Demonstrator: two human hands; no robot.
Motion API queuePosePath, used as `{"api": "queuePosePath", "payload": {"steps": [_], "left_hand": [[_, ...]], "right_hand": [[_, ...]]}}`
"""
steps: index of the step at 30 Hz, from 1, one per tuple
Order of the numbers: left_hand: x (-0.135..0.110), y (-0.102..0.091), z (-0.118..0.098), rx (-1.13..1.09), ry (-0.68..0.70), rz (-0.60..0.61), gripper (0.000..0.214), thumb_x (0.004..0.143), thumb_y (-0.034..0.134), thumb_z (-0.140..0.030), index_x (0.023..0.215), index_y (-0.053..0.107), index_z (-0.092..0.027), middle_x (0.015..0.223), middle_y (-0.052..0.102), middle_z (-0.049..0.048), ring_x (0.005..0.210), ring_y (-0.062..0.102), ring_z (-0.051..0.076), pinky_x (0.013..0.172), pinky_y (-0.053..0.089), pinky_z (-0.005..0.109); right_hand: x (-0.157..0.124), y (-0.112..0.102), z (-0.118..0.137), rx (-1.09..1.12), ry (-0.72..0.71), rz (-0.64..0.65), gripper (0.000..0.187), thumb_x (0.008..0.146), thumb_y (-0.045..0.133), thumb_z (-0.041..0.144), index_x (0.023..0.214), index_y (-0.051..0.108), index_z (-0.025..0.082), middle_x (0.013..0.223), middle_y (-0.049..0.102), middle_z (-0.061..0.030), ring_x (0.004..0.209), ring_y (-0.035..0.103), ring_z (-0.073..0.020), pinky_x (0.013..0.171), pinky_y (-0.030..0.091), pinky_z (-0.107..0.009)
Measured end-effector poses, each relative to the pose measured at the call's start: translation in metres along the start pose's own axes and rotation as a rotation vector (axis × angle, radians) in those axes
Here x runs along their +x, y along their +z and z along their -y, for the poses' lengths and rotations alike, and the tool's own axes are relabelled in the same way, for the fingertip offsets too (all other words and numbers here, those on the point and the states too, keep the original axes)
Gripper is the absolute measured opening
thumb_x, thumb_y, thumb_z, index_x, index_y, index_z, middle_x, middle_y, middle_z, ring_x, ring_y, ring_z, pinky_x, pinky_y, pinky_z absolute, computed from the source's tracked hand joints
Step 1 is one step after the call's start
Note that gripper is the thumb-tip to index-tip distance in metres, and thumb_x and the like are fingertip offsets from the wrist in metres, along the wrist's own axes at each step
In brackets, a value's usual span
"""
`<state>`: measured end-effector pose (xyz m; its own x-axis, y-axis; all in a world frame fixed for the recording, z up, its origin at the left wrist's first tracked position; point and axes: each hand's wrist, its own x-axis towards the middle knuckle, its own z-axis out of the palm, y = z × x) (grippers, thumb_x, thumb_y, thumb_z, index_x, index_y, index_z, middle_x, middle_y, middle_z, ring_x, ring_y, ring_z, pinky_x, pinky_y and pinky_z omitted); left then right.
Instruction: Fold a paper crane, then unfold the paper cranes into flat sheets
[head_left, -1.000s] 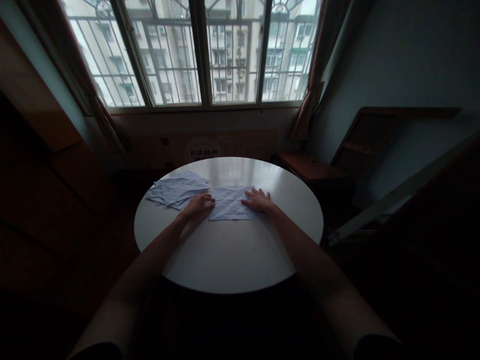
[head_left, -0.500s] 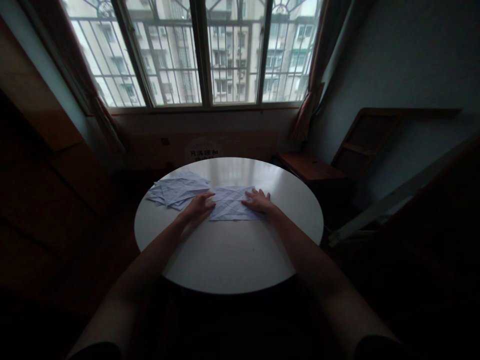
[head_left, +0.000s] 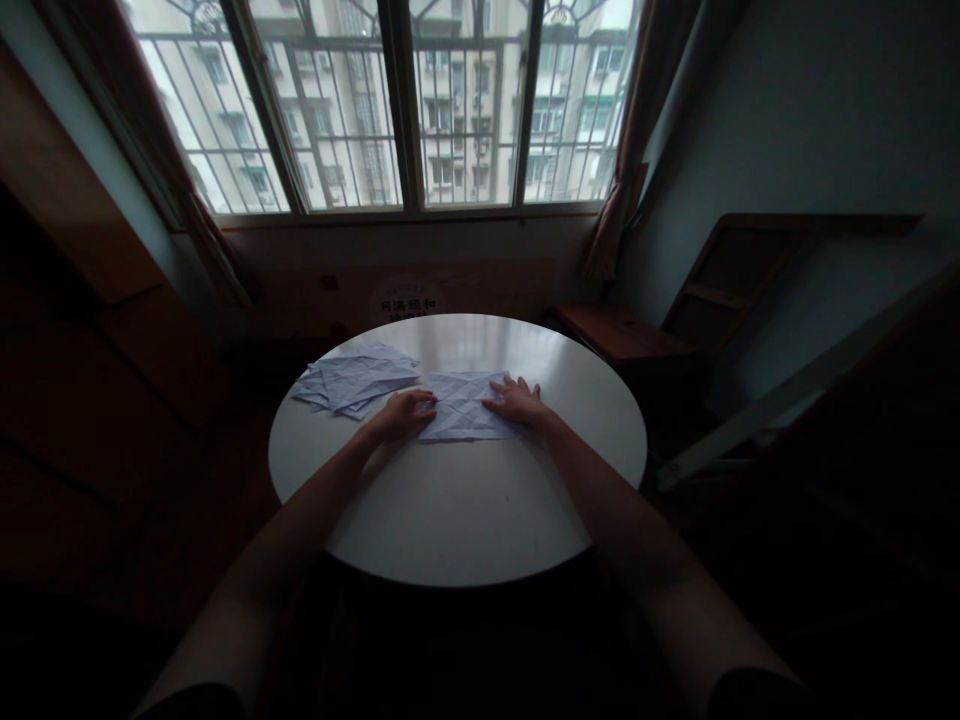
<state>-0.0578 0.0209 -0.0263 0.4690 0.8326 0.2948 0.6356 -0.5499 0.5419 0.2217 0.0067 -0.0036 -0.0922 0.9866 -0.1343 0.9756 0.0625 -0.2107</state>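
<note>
A creased sheet of pale paper lies flat near the middle of the round white table. At its left edge rests my left hand, the fingertips and thumb slightly apart and touching the paper. My right hand lies on the sheet's right part with its fingers spread, covering some of that side. Just beyond my left hand, a loose pile of similar creased sheets sits on the table's left side.
Behind the table is a barred window with curtains at both sides. A brown wooden chair stands at the right behind the table. Dark wooden furniture is at the left. The table's rounded front edge faces me.
My left hand has shifted slightly right onto the sheet's left edge, its fingers now closer together. My right hand, the sheet and the pile look nearly unchanged.
</note>
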Motion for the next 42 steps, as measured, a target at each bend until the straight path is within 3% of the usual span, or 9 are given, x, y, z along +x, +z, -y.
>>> {"api": "queuePosePath", "payload": {"steps": [11,15,19,22,26,31,36,42], "left_hand": [[0.0,-0.001,0.0,0.046,0.002,0.032,0.044,0.078,0.063,-0.047,0.112,0.071,-0.021,0.128,0.064,0.0081,0.123,0.056,0.027,0.108,0.04,0.038],[0.001,-0.001,0.001,0.073,0.023,0.041,0.044,0.079,0.062,-0.047,0.113,0.071,-0.02,0.129,0.063,0.0096,0.123,0.056,0.027,0.108,0.039,0.038],[0.0,-0.001,0.001,0.084,0.028,0.039,0.044,0.079,0.062,-0.048,0.113,0.07,-0.021,0.13,0.062,0.0096,0.124,0.055,0.027,0.109,0.038,0.04],[-0.001,-0.001,-0.001,0.071,0.029,0.053,0.045,0.08,0.061,-0.048,0.114,0.07,-0.02,0.13,0.062,0.0101,0.125,0.055,0.028,0.109,0.038,0.04],[-0.002,-0.003,-0.005,0.033,0.062,0.109,0.049,0.08,0.059,-0.053,0.116,0.07,-0.021,0.131,0.062,0.0095,0.129,0.051,0.03,0.11,0.038,0.042],[-0.003,-0.005,-0.01,0.06,0.064,0.155,0.05,0.081,0.059,-0.052,0.121,0.067,-0.024,0.133,0.06,0.0067,0.134,0.044,0.033,0.111,0.036,0.047],[-0.002,-0.004,-0.008,0.034,0.038,0.141,0.047,0.079,0.063,-0.049,0.118,0.069,-0.023,0.132,0.061,0.0059,0.134,0.045,0.032,0.112,0.035,0.045],[-0.001,-0.003,-0.005,0.045,0.06,0.135,0.047,0.08,0.059,-0.05,0.116,0.069,-0.02,0.132,0.061,0.0078,0.132,0.048,0.03,0.111,0.037,0.043]], "right_hand": [[0.001,0.0,-0.004,0.005,-0.007,-0.01,0.072,0.089,0.037,0.068,0.15,0.03,0.031,0.161,0.017,-0.008,0.147,0.01,-0.0373,0.113,0.006,-0.065],[0.002,-0.001,-0.01,-0.008,0.049,-0.056,0.07,0.088,0.038,0.068,0.147,0.037,0.031,0.16,0.022,-0.0069,0.146,0.011,-0.0401,0.112,0.003,-0.067],[0.004,0.0,-0.015,0.026,0.077,-0.075,0.067,0.089,0.041,0.063,0.146,0.039,0.029,0.16,0.023,-0.0068,0.145,0.016,-0.04,0.113,0.014,-0.064],[0.006,0.001,-0.015,0.056,0.068,-0.118,0.068,0.089,0.043,0.062,0.147,0.037,0.027,0.159,0.024,-0.007,0.145,0.017,-0.0389,0.114,0.015,-0.063],[0.006,0.003,-0.009,0.064,-0.061,-0.163,0.067,0.092,0.04,0.061,0.148,0.035,0.025,0.158,0.028,-0.0073,0.145,0.02,-0.035,0.115,0.014,-0.06],[0.006,0.006,-0.004,0.043,-0.251,-0.103,0.062,0.092,0.036,0.063,0.143,0.044,0.029,0.156,0.033,-0.0055,0.145,0.025,-0.0314,0.116,0.017,-0.054],[0.006,0.003,-0.007,0.024,-0.111,-0.086,0.058,0.094,0.031,0.062,0.14,0.047,0.03,0.157,0.03,-0.0054,0.145,0.024,-0.0341,0.113,0.015,-0.062],[0.007,0.002,-0.011,0.008,-0.043,-0.08,0.06,0.092,0.041,0.057,0.143,0.043,0.025,0.158,0.028,-0.0083,0.145,0.022,-0.0352,0.112,0.016,-0.063]]}}
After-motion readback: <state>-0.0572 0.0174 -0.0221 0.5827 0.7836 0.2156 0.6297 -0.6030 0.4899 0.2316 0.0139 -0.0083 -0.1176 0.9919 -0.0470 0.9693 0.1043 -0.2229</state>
